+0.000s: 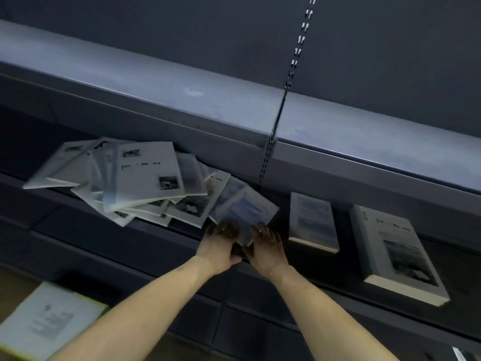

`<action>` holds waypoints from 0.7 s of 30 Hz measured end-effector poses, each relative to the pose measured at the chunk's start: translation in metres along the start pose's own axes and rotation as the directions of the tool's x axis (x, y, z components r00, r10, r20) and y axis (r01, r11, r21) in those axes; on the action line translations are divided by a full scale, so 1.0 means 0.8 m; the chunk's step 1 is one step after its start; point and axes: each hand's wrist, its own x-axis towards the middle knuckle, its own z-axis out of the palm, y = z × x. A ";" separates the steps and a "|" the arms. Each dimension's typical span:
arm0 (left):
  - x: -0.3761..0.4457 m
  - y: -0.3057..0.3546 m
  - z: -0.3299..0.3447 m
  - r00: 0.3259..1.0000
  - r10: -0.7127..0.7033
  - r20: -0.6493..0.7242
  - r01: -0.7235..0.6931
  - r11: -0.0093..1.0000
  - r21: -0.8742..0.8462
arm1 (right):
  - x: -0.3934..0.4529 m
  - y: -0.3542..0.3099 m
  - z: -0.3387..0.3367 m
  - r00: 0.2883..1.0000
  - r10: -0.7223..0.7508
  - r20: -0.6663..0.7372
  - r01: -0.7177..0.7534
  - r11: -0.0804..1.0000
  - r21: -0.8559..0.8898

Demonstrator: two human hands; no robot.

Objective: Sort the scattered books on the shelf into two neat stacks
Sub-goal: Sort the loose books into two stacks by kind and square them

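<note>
A loose heap of several white books (145,178) lies fanned out on the dark shelf (346,259), left of centre. At the heap's right end a small bluish book (244,207) sticks out over the shelf's front edge. My left hand (221,243) grips its near left corner and my right hand (268,246) grips its near right corner. To the right lie two neat stacks: a small bluish stack (312,222) and a larger white stack (398,254) with a photo cover.
An upper shelf board (156,84) overhangs the books. A slotted metal upright (286,95) runs down behind the shelf between heap and stacks. Below at the lower left lies another white booklet with a green edge (46,321).
</note>
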 end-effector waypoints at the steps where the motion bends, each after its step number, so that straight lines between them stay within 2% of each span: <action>1: -0.002 -0.004 -0.003 0.999 0.028 -0.017 -0.028 1.000 -0.006 | 0.007 -0.014 0.005 1.000 0.022 0.014 -0.022 1.000 0.012; 4: -0.008 -0.014 -0.002 0.995 0.099 -0.028 -0.100 0.995 -0.021 | 0.022 -0.047 0.019 0.989 0.134 0.066 -0.135 0.991 0.013; 6: -0.011 -0.026 -0.003 0.990 0.129 -0.052 -0.132 0.989 -0.060 | 0.030 -0.054 0.023 0.979 0.200 0.040 -0.199 0.980 -0.025; 9: -0.008 -0.042 -0.011 0.981 0.147 -0.128 -0.170 0.966 -0.194 | 0.034 -0.058 0.023 0.983 0.182 -0.022 -0.183 0.981 -0.059; 11: -0.001 -0.048 -0.018 0.983 0.079 -0.167 -0.122 0.957 -0.265 | 0.032 -0.062 0.017 0.991 0.122 -0.063 -0.126 0.991 -0.054; 13: 0.009 -0.057 -0.022 0.979 -0.043 -0.200 -0.009 0.967 -0.255 | 0.030 -0.062 0.008 0.995 0.069 -0.066 -0.077 0.990 -0.121; 16: 0.020 -0.076 -0.020 0.952 -0.216 -0.217 0.156 0.952 -0.263 | 0.031 -0.052 -0.007 0.993 0.118 -0.020 -0.120 0.984 -0.128; 18: 0.023 -0.088 -0.017 0.961 -0.214 -0.173 0.174 0.960 -0.220 | 0.029 -0.043 -0.013 0.989 0.145 -0.018 -0.146 0.987 -0.074; 21: 0.026 -0.097 -0.011 0.985 -0.122 -0.122 0.115 0.991 -0.061 | 0.018 -0.033 -0.016 0.992 0.126 -0.020 -0.126 0.992 -0.020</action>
